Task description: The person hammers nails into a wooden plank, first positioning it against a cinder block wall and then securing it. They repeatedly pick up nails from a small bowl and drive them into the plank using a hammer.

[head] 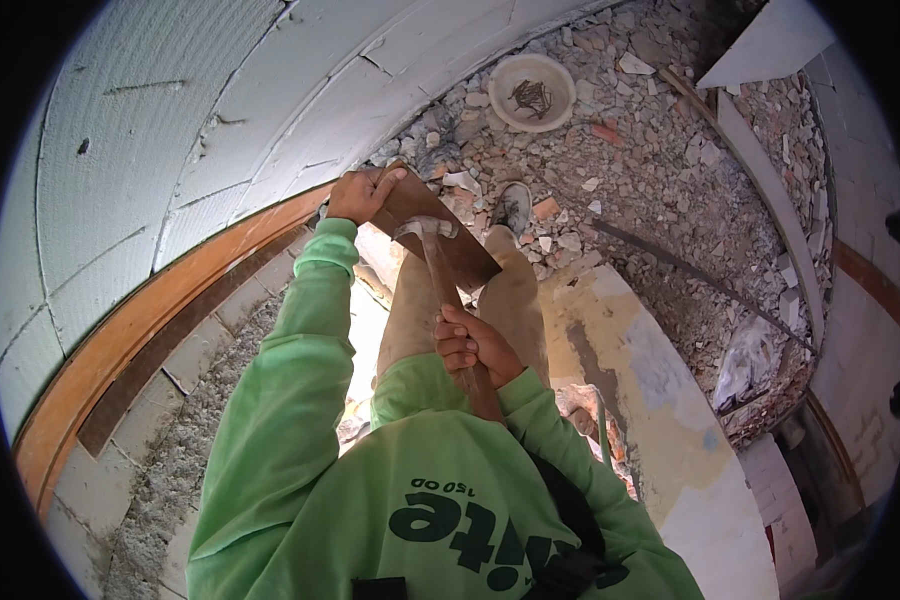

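Note:
My left hand (361, 196) grips the far end of a short brown board (465, 261), thumb on its upper face and fingers at its left edge. The board slants down to the right over my legs, its near corner by my knee. In my right hand (480, 346) is the wooden handle of a claw hammer (441, 277), held partway along in front of my body. The hammer's metal head lies over the middle of the board from this viewpoint; whether they touch I cannot tell.
A pale round basin (531, 64) holding thin rusty pieces, apparently nails, sits on broken rubble (645, 172). An orange-brown wooden strip (172, 300) runs along the block wall (142, 150) at left. A long dark strip (690, 270) and a stained panel (645, 390) lie to the right.

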A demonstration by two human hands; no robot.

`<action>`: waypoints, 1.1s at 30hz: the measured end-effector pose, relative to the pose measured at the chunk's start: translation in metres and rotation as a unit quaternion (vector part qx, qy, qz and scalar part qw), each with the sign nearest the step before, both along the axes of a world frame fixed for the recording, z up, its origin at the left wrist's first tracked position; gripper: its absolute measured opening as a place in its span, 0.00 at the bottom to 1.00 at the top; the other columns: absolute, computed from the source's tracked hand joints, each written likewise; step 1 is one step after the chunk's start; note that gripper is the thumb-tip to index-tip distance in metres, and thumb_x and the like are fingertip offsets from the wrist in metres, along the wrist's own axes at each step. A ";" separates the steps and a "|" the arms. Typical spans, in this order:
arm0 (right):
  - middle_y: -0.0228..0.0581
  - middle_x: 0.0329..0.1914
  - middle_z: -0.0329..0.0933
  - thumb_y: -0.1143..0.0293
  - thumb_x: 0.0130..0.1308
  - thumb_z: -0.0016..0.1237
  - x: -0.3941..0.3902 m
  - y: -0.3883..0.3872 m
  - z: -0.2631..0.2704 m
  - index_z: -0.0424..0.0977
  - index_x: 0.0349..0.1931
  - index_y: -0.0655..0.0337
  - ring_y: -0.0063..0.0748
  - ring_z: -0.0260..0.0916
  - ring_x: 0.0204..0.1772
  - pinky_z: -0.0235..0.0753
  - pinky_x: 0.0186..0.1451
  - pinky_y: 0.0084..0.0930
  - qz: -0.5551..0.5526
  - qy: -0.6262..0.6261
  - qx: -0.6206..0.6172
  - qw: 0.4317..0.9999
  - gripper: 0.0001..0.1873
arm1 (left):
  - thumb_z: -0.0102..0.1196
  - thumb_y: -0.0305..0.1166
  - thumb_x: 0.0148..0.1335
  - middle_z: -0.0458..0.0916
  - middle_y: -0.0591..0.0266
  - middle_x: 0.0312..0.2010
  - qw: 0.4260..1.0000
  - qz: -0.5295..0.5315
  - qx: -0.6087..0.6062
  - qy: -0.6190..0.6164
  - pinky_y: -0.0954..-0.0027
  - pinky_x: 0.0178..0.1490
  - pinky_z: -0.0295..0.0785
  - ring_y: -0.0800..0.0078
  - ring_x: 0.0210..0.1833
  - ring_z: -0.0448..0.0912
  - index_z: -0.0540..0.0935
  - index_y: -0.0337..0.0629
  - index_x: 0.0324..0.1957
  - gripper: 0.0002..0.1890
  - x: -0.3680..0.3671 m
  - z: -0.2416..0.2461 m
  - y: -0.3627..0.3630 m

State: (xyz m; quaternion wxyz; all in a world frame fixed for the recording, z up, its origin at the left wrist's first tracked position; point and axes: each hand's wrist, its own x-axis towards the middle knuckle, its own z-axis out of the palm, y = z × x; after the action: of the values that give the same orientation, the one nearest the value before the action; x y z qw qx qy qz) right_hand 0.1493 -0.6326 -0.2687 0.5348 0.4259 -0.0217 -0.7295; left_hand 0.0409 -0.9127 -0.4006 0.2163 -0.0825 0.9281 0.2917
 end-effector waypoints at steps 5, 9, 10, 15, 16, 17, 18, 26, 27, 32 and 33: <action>0.20 0.25 0.60 0.66 0.76 0.48 -0.004 -0.001 0.012 0.63 0.42 0.53 0.11 0.54 0.21 0.60 0.21 0.16 -0.008 -0.065 -0.002 0.998 0.08 | 0.45 0.69 0.66 0.82 0.37 0.25 1.000 -0.005 -0.022 -0.018 0.46 0.44 0.74 0.36 0.36 0.80 0.87 0.40 0.33 0.37 0.002 -0.008 -0.001; 0.23 0.25 0.62 0.64 0.75 0.49 -0.009 -0.003 0.024 0.62 0.43 0.54 0.13 0.55 0.21 0.62 0.22 0.17 0.118 0.129 0.154 0.972 0.10 | 0.45 0.70 0.66 0.82 0.36 0.26 1.000 0.008 -0.013 -0.027 0.46 0.45 0.74 0.36 0.37 0.81 0.87 0.40 0.34 0.38 -0.001 -0.007 0.001; 0.24 0.25 0.63 0.63 0.75 0.49 -0.010 -0.003 0.024 0.61 0.44 0.55 0.13 0.58 0.21 0.64 0.22 0.18 0.130 0.157 0.163 0.965 0.11 | 0.45 0.70 0.65 0.82 0.36 0.26 0.999 0.012 -0.004 -0.032 0.45 0.45 0.74 0.36 0.37 0.81 0.87 0.40 0.34 0.38 -0.004 -0.007 0.001; 0.37 0.24 0.71 0.62 0.74 0.49 -0.007 0.006 0.017 0.60 0.46 0.60 0.31 0.72 0.23 0.72 0.25 0.32 0.363 0.458 0.319 0.746 0.14 | 0.48 0.66 0.66 0.83 0.38 0.29 1.000 -0.011 -0.016 -0.020 0.45 0.46 0.75 0.37 0.39 0.81 0.87 0.42 0.35 0.34 -0.009 -0.006 0.007; 0.36 0.24 0.71 0.62 0.74 0.50 -0.005 0.008 0.015 0.61 0.45 0.60 0.30 0.70 0.23 0.72 0.24 0.31 0.392 0.544 0.353 0.653 0.14 | 0.49 0.65 0.66 0.83 0.39 0.30 0.999 -0.025 -0.020 -0.013 0.45 0.45 0.75 0.37 0.39 0.81 0.87 0.43 0.35 0.32 -0.010 -0.006 0.008; 0.35 0.24 0.70 0.62 0.74 0.50 -0.004 0.011 0.013 0.61 0.45 0.60 0.28 0.69 0.22 0.71 0.24 0.30 0.403 0.605 0.371 0.578 0.14 | 0.50 0.64 0.66 0.83 0.40 0.30 0.999 -0.022 -0.025 -0.004 0.46 0.45 0.75 0.37 0.38 0.81 0.87 0.43 0.34 0.31 -0.011 -0.006 0.009; 0.34 0.25 0.69 0.62 0.75 0.50 -0.003 0.013 0.011 0.61 0.44 0.60 0.27 0.68 0.21 0.70 0.23 0.29 0.410 0.635 0.378 0.534 0.14 | 0.50 0.63 0.67 0.84 0.41 0.29 0.999 -0.019 -0.029 0.004 0.46 0.45 0.75 0.37 0.38 0.81 0.87 0.44 0.34 0.30 -0.011 -0.006 0.011; 0.23 0.24 0.62 0.60 0.78 0.46 -0.015 0.021 0.008 0.63 0.38 0.57 0.15 0.57 0.19 0.64 0.21 0.20 0.077 0.133 0.112 0.982 0.12 | 0.52 0.64 0.67 0.76 0.40 0.18 1.000 -0.025 -0.004 0.009 0.51 0.36 0.70 0.40 0.26 0.74 0.83 0.35 0.28 0.35 -0.026 0.001 0.022; 0.21 0.25 0.61 0.60 0.78 0.46 -0.016 0.022 0.007 0.64 0.39 0.56 0.13 0.54 0.20 0.63 0.22 0.17 0.018 0.021 0.047 0.999 0.11 | 0.52 0.64 0.67 0.74 0.41 0.17 1.000 -0.026 -0.007 0.002 0.51 0.35 0.70 0.42 0.24 0.73 0.81 0.34 0.26 0.36 -0.027 0.001 0.024; 0.19 0.26 0.59 0.61 0.79 0.46 -0.014 0.026 0.002 0.66 0.39 0.52 0.08 0.52 0.21 0.60 0.23 0.09 -0.137 -0.179 -0.116 0.967 0.09 | 0.50 0.66 0.67 0.71 0.45 0.14 1.000 0.009 -0.008 -0.005 0.51 0.34 0.67 0.48 0.21 0.70 0.77 0.34 0.22 0.38 -0.020 0.005 0.026; 0.19 0.26 0.59 0.61 0.78 0.46 -0.012 0.028 0.004 0.66 0.39 0.52 0.08 0.52 0.21 0.59 0.23 0.09 -0.113 -0.145 -0.100 0.978 0.09 | 0.50 0.66 0.67 0.71 0.45 0.14 1.000 0.009 -0.022 -0.005 0.51 0.34 0.68 0.48 0.21 0.71 0.78 0.35 0.22 0.38 -0.016 0.008 0.026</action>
State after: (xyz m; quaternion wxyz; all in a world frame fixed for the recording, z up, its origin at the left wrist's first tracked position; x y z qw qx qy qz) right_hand 0.1368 -0.6048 -0.2651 0.4802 0.4660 -0.2197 -0.7100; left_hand 0.0245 -0.8865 -0.3923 0.2164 -0.0970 0.9323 0.2731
